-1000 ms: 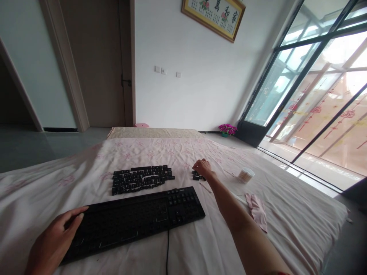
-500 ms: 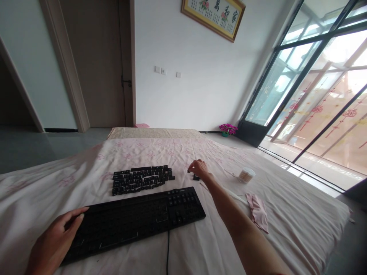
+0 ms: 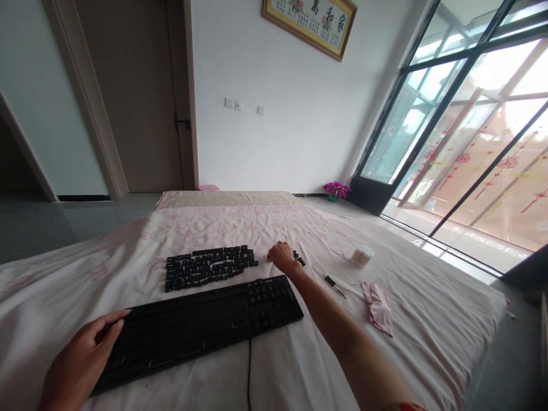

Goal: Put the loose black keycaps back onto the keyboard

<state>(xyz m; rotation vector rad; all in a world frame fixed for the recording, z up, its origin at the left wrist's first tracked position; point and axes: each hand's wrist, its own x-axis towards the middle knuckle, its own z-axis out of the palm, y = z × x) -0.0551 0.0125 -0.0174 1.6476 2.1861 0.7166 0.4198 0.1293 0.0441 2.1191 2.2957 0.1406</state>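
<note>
A black keyboard [image 3: 201, 325] with most key caps removed lies on a pink-flowered sheet [image 3: 222, 225]. My left hand [image 3: 81, 359] rests on its left end, fingers on the edge. Behind the keyboard sit rows of loose black key caps [image 3: 208, 265]. My right hand [image 3: 281, 256] reaches past the keyboard's right end, fingers pinched on a small black key cap beside a few more key caps [image 3: 299, 260].
A round tub of cotton swabs [image 3: 362, 255], a small brush-like tool [image 3: 336, 282] and a pink cloth [image 3: 379, 305] lie to the right. The keyboard cable [image 3: 249, 377] runs toward me. A glass door is at right; a wooden door is at the back left.
My right hand has moved left from the small group of key caps toward the larger rows, holding a cap. The left hand has stayed on the keyboard.
</note>
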